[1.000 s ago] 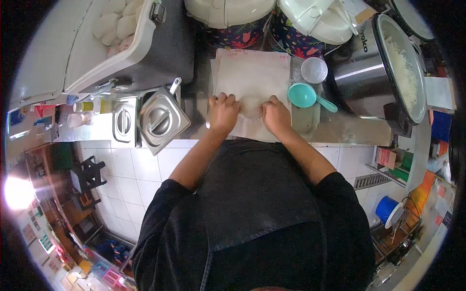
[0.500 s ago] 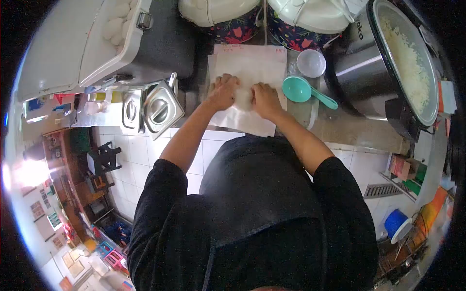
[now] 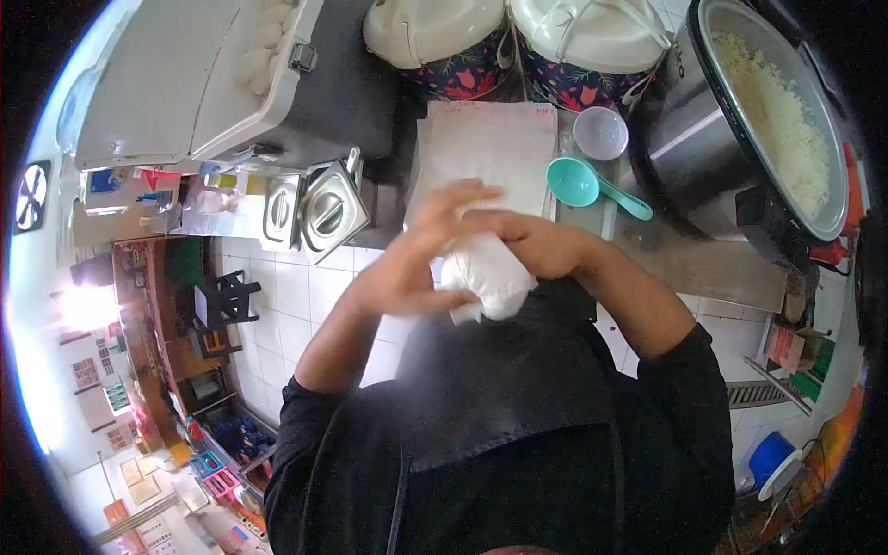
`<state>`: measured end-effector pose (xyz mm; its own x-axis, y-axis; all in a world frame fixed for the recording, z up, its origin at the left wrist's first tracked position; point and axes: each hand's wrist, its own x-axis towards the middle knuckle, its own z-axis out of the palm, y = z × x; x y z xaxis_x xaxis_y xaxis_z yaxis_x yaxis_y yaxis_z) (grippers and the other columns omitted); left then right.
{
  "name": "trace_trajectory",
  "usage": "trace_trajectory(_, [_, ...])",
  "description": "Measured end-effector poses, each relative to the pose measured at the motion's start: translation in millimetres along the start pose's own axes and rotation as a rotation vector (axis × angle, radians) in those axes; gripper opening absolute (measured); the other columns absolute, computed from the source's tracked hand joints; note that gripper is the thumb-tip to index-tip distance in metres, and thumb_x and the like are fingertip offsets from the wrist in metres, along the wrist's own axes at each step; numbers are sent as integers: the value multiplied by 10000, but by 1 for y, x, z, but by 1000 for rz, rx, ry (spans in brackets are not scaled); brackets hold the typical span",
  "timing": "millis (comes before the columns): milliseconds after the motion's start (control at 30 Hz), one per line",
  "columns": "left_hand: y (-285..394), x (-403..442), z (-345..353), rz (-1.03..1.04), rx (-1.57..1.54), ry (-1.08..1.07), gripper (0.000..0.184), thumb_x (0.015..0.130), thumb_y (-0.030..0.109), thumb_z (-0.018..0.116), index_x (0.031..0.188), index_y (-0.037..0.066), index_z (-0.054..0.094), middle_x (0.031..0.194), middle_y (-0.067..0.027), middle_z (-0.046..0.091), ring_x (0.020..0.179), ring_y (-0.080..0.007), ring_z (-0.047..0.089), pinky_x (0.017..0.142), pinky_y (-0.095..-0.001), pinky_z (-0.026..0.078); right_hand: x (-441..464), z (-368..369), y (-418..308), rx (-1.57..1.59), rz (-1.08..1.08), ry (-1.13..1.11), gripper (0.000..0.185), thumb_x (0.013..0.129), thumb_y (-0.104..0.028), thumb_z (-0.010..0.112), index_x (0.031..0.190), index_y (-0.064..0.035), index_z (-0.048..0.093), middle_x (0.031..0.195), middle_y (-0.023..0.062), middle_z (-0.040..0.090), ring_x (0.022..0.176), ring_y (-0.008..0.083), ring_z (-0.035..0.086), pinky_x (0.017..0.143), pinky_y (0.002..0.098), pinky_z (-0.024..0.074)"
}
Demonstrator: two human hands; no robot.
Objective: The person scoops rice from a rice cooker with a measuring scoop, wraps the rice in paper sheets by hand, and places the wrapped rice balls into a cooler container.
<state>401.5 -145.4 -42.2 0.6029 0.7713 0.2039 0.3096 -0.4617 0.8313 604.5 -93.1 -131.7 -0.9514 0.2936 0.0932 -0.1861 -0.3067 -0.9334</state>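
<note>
A white paper-wrapped bundle (image 3: 495, 276), rounded with a twisted lower end, is held up in front of my apron. My right hand (image 3: 546, 245) grips its upper right side with curled fingers. My left hand (image 3: 407, 259) is at the bundle's left, fingers stretched apart and smeared by motion, its thumb along the near side. What the wrapping contains is hidden. Beyond the hands lies a stack of white paper sheets (image 3: 490, 148) with red print at the far edge. Right of the stack are a turquoise ladle-like scoop (image 3: 573, 181) and a clear round bowl (image 3: 600, 133).
A large steel cooker (image 3: 708, 148) with white rice (image 3: 777, 120) stands at the right. Two flowered containers with white lids (image 3: 592, 37) are at the back. On the left are an open cooler (image 3: 342, 83) with several white bundles (image 3: 264, 46) and steel-lidded pans (image 3: 333, 213).
Both hands have lifted off the paper stack and come toward my body with the white bundle. The left hand's fingers have spread. The view has shifted slightly.
</note>
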Motion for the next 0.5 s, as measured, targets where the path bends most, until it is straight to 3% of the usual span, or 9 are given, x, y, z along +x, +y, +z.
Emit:
trace_trajectory(33, [8, 4, 2, 84, -49, -84, 605, 712, 143, 830, 1274, 121, 608, 1412, -200, 553, 1397, -416, 416, 1190, -589, 186, 3, 0, -5, -404, -337, 40, 403, 983, -139, 575, 1370, -43, 511, 1279, 86, 607, 1161, 195, 605, 1005, 347, 486])
trace_trajectory(100, [14, 6, -3, 243, -39, -7, 537, 725, 140, 836, 1200, 95, 590, 1308, -180, 629, 1266, -401, 557, 1125, -588, 318, 11, 9, -10, -218, -576, 32, 417, 976, -156, 589, 1364, -23, 515, 1303, 98, 606, 1162, 232, 627, 1003, 365, 507])
trace_trajectory(133, [12, 5, -6, 337, -41, 113, 513, 729, 150, 843, 1167, 82, 584, 1267, -190, 651, 1195, -398, 616, 1071, -576, 413, 15, 26, -10, 361, -445, -16, 409, 974, -159, 591, 1350, -14, 523, 1291, 102, 614, 1151, 242, 636, 989, 370, 522])
trace_trajectory(200, [4, 4, -4, 422, -28, 513, 495, 735, 174, 856, 1119, 65, 563, 1191, -228, 672, 1046, -385, 691, 880, -493, 563, 35, 40, -10, 1127, -153, 27, 435, 926, -116, 659, 1330, -15, 535, 1217, 106, 653, 1079, 245, 669, 878, 363, 574])
trace_trajectory(233, [1, 9, -14, 548, 143, 591, 450, 755, 169, 837, 1114, 57, 590, 1146, -263, 670, 944, -374, 716, 761, -422, 602, 45, 45, -5, 707, -248, 187, 480, 888, -87, 700, 1333, -25, 532, 1191, 108, 664, 1070, 229, 667, 868, 356, 570])
trace_trajectory(300, [-5, -4, -37, 592, 393, 595, 398, 768, 139, 805, 1107, 59, 613, 1139, -251, 675, 932, -368, 718, 764, -412, 604, 65, 50, -3, 185, -271, 389, 571, 827, -43, 757, 1347, -42, 522, 1180, 106, 669, 1067, 202, 657, 870, 343, 557])
trace_trajectory(400, [-17, -31, -84, 590, 613, 517, 342, 772, 106, 751, 1099, 88, 653, 1186, -223, 666, 975, -364, 711, 788, -382, 609, 102, 51, -21, -132, -214, 502, 677, 777, -15, 795, 1384, -61, 499, 1234, 94, 644, 1099, 178, 631, 912, 330, 530])
trace_trajectory(467, [-14, -51, -117, 584, 685, 422, 347, 769, 111, 743, 1104, 106, 654, 1219, -212, 658, 1007, -367, 705, 814, -382, 609, 130, 56, -46, -389, -349, 477, 724, 767, -16, 803, 1413, -65, 478, 1281, 91, 619, 1142, 171, 607, 949, 328, 512])
trace_trajectory(500, [-12, -62, -136, 578, 708, 385, 307, 820, 182, 783, 1098, 132, 662, 1199, -204, 684, 1040, -360, 706, 818, -399, 623, 142, 56, -46, -232, -274, 413, 778, 772, -43, 815, 1450, -51, 433, 1333, 79, 575, 1193, 176, 575, 996, 337, 492])
